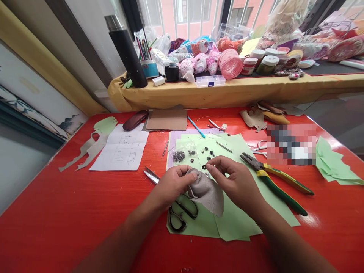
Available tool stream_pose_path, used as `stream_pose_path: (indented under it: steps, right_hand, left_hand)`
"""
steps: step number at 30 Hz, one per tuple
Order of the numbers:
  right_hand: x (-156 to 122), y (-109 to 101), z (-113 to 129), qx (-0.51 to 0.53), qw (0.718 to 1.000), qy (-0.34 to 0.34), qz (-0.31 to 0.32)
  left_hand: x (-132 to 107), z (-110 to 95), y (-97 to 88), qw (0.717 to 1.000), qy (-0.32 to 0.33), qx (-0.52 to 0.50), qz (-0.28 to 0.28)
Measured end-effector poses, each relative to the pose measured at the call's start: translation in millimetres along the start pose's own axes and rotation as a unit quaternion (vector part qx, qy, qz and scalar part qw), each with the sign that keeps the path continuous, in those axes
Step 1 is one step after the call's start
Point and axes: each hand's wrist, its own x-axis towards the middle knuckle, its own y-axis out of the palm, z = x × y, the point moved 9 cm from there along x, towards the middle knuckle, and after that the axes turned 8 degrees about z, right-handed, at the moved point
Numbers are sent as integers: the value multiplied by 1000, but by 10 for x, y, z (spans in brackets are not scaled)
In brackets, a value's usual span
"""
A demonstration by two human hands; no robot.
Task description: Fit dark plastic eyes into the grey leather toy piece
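My left hand (174, 182) is closed on a piece of grey felt (207, 192), gripping its upper left edge. My right hand (233, 180) pinches at the top of the same felt; whether a small fastener sits between its fingertips is too small to tell. The felt hangs over light green paper sheets (239, 220) on the red table (71, 212). Black-handled scissors (182, 212) lie under my left wrist. Several small dark snap buttons (209, 154) are scattered on the green paper just beyond my fingers, beside a little clear bag of them (179, 154).
Pliers with green and yellow handles (277, 182) lie right of my right hand. A white pattern sheet (122, 148), felt cutouts (85, 149), brown card (167, 119) and a blue pencil (196, 127) sit further back. A yellow-draped ledge (227, 93) holds a black flask (126, 53) and craft supplies.
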Motion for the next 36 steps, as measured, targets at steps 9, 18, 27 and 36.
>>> stream_pose_path:
  steps: [9,18,27,36]
  right_hand:
    - [-58,125,271,-235,960,-155,1]
    - [-23,132,127,-98,991,-55,76]
    - [-6,134,30,-42,995,6,88]
    - [6,133,-9,-14,995,25,96]
  left_hand:
    - [1,-17,-26,1000,10,18,-12]
    - [1,-49,-22,998,30,56,-11]
    - [-8,-44,-11,997,29,70,-7]
    - [-12,-87,-35,994,41,97,-25]
